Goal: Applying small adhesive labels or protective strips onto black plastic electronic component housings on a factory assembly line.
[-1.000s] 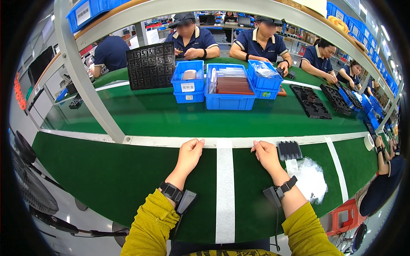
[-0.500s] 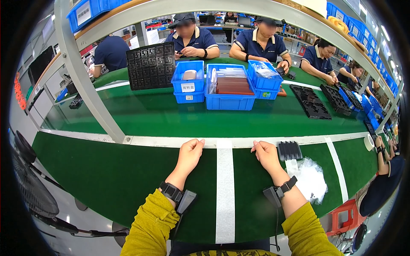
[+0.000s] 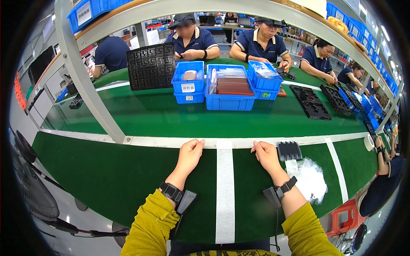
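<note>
My left hand (image 3: 191, 153) rests as a loose fist on the green work table (image 3: 106, 179), its fingertips at the white edge strip (image 3: 171, 141). No object shows in it. My right hand (image 3: 265, 155) lies across from it, fingers curled in and thumb side toward the middle, with nothing visible in its grasp. Between the two runs a white tape band (image 3: 225, 192). Closest to my right hand is a small black ribbed tray (image 3: 289, 150), just to its right and not touched. Below that tray lies a pile of clear plastic bags (image 3: 311, 181).
Beyond the strip, blue bins (image 3: 230, 101) stand on a green surface beside an upright black moulded tray (image 3: 151, 66). Black trays (image 3: 310, 102) lie at right. A metal post (image 3: 87, 81) rises at left. Co-workers (image 3: 194, 42) sit opposite. A tape roll (image 3: 368, 142) stands at the right edge.
My hands have not visibly moved. Across the table, one co-worker has raised their head, and another farther right has shifted slightly.
</note>
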The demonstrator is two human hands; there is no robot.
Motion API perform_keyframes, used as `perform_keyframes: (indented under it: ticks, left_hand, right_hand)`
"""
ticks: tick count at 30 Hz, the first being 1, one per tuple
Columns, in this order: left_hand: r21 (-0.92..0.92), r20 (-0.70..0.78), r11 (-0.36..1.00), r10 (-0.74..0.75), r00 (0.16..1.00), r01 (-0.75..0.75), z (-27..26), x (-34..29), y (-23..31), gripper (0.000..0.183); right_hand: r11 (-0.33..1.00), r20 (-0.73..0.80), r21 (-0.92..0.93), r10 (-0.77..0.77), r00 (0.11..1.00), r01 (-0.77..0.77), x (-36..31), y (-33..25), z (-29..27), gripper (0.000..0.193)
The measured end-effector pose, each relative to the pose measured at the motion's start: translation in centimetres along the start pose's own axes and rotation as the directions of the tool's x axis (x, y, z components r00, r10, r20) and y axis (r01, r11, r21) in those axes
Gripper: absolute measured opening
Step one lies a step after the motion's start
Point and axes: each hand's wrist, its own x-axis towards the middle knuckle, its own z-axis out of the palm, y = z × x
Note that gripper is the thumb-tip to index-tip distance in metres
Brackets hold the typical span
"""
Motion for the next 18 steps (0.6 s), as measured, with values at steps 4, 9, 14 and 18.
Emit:
perform_keyframes:
  ticks: [4, 9, 14, 18]
  left_hand:
    - [-0.009, -0.003, 1.0, -0.002, 1.0, 0.002, 0.12, 0.06, -0.09, 0.037]
    - [-0.006, -0.002, 1.0, -0.001, 1.0, 0.001, 0.04, 0.0, -0.03, 0.038]
    - [-0.005, -0.007, 1.0, 0.002, 1.0, -0.002, 0.1, 0.05, -0.02, 0.038]
    - [-0.011, -0.007, 1.0, -0.002, 1.0, 0.002, 0.09, 0.03, -0.02, 0.038]
  right_hand:
    - [1.0, -0.003, -0.016, -0.005, 1.0, 0.005, 0.02, 0.07, -0.11, 0.033]
    - [1.0, 0.002, -0.008, 0.001, 1.0, -0.001, -0.04, -0.18, -0.03, 0.034]
    - [1.0, -0.007, -0.019, -0.004, 1.0, 0.004, -0.01, -0.14, -0.06, 0.034]
    - [1.0, -0.001, -0.003, -0.002, 1.0, 0.002, 0.02, -0.1, -0.01, 0.033]
